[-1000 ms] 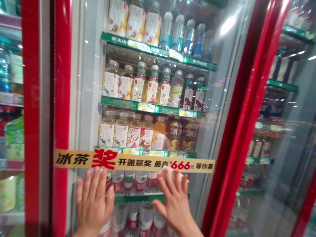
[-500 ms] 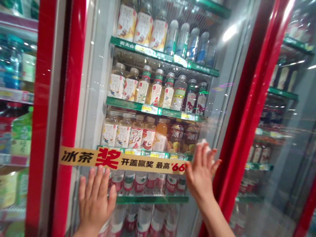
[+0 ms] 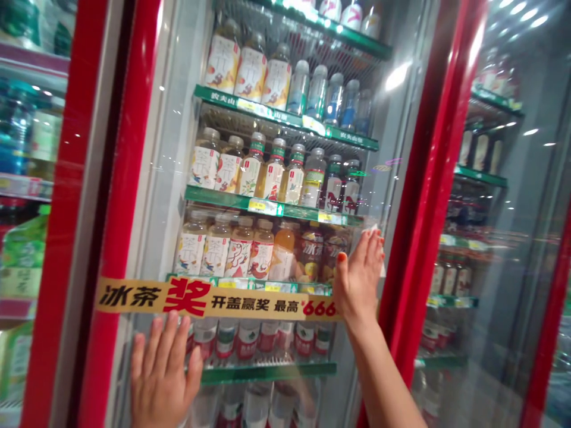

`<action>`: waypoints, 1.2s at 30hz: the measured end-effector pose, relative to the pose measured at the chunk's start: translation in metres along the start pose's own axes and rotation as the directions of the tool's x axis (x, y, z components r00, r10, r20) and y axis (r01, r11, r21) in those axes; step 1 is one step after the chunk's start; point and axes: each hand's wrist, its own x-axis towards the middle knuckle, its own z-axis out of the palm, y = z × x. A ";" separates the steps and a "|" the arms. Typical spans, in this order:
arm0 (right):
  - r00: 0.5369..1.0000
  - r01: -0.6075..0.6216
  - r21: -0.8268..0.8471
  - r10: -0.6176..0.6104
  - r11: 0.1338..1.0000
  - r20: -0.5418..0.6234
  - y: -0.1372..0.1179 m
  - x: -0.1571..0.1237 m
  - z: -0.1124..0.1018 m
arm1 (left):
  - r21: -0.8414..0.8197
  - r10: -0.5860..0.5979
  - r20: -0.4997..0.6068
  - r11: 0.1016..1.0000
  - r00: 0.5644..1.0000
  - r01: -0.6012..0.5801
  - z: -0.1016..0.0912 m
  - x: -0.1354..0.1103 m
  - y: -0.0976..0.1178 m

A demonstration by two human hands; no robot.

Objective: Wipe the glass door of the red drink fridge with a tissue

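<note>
My right hand (image 3: 358,279) is pressed to the glass door (image 3: 154,178) of a red-framed drinks fridge, near the door's right edge. It holds a white cloth (image 3: 370,228), mostly hidden under the palm and fingers, with only its edges showing. My left hand (image 3: 161,374) lies flat and empty on the same glass, low on the left, just under a yellow printed banner (image 3: 214,299) stuck across the door.
Behind the glass, green-edged shelves hold rows of bottled tea (image 3: 218,166) and water (image 3: 334,98). Another red-framed fridge door (image 3: 446,178) stands to the right. Shop shelves with bottled drinks (image 3: 18,125) stand at the far left.
My right hand with the cloth has moved up and right across the glass, from the banner to above its right end. My left hand stays on the glass, and the view has shifted slightly.
</note>
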 end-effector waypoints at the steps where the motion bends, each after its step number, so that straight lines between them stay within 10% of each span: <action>1: 1.000 -0.001 0.014 0.001 1.000 0.005 -0.011 0.003 0.002 | -0.003 0.000 -0.002 1.000 1.000 0.000 -0.001 0.000 -0.001; 3: 0.976 0.199 0.067 -0.204 0.978 0.080 -0.045 -0.008 0.005 | -0.012 0.010 0.001 1.000 1.000 -0.010 -0.002 0.000 -0.003; 7: 0.658 0.694 0.233 -0.732 0.681 0.180 -0.066 -0.044 0.003 | -0.018 0.036 0.007 0.999 0.999 -0.036 -0.003 0.001 -0.005; 9: 0.745 0.618 0.148 -0.635 0.772 0.206 -0.037 -0.035 -0.003 | -0.010 0.036 -0.001 0.999 0.999 -0.036 -0.002 0.001 -0.004; 11: 0.938 0.304 0.017 -0.303 0.952 0.168 -0.005 -0.007 -0.006 | 0.002 0.030 -0.005 1.000 1.000 -0.030 0.000 0.001 -0.002; 13: 0.997 0.002 -0.028 0.000 1.000 0.072 0.005 0.017 -0.004 | 0.009 0.024 -0.005 1.000 1.000 -0.024 0.000 0.001 0.000; 15: 0.999 -0.022 -0.007 0.022 1.000 0.024 -0.014 0.016 -0.001 | 0.006 0.022 -0.001 1.000 1.000 -0.022 0.000 0.002 -0.001; 17: 0.963 0.260 0.043 -0.262 0.965 0.060 -0.044 -0.014 0.002 | -0.003 0.036 0.000 0.999 0.999 -0.036 -0.002 0.002 -0.002; 21: 0.566 0.800 0.145 -0.813 0.582 0.134 -0.045 -0.082 -0.003 | -0.009 0.050 -0.005 0.999 0.999 -0.050 -0.003 0.002 -0.005; 22: 0.584 0.790 0.124 -0.798 0.600 0.148 -0.027 -0.087 -0.006 | -0.006 0.047 -0.002 0.999 0.999 -0.047 -0.003 0.002 -0.004; 26: 0.986 0.149 -0.037 -0.145 0.988 0.085 0.047 -0.082 -0.009 | 0.027 0.020 0.011 0.999 1.000 -0.021 -0.002 -0.002 -0.002; 29: 0.989 -0.139 -0.049 0.141 0.989 0.034 0.028 -0.119 0.005 | 0.036 0.004 0.023 0.999 1.000 -0.005 -0.003 -0.005 -0.002; 31: 0.991 0.083 0.001 -0.082 0.997 0.103 -0.011 -0.173 0.012 | 0.031 0.007 0.039 0.999 0.999 -0.008 -0.004 -0.006 -0.004; 34: 0.769 0.596 0.185 -0.622 0.782 0.149 -0.040 -0.242 0.010 | 0.024 0.030 0.051 0.999 0.998 -0.031 -0.007 -0.005 -0.006; 36: 0.758 0.621 0.160 -0.640 0.768 0.127 -0.019 -0.257 0.002 | 0.021 0.041 0.050 0.999 0.998 -0.042 -0.008 -0.003 -0.005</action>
